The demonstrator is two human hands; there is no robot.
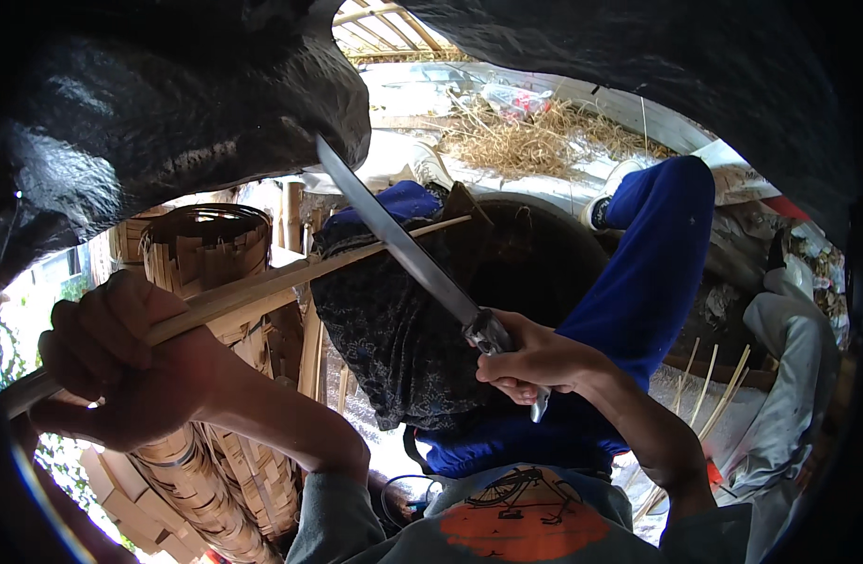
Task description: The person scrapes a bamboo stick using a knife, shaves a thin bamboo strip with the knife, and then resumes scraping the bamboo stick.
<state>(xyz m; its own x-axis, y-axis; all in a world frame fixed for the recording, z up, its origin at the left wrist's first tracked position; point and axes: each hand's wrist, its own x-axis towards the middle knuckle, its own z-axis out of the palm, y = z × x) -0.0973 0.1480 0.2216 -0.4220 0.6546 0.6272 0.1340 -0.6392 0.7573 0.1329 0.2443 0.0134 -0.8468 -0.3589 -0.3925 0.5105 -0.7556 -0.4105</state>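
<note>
My left hand [121, 362] is closed around a long pale bamboo strip [253, 287], raised at the left. The strip slants up to the right and narrows to a thin tip above my lap. In my right hand [540, 357] I grip the metal handle of a long knife [399, 244], its blade pointing up and to the left. The blade crosses the strip near its thin end; whether they touch I cannot tell. Beneath them a dark patterned cloth [380, 352] lies over my blue-trousered leg.
Woven bamboo baskets [211, 240] stand at the left, with a rolled woven piece [201, 479] below. Dry straw [525, 136] lies at the back. Several thin sticks [718, 390] stand at the right. Black sheeting [168, 103] hangs overhead. A dark round vessel [521, 249] sits between my legs.
</note>
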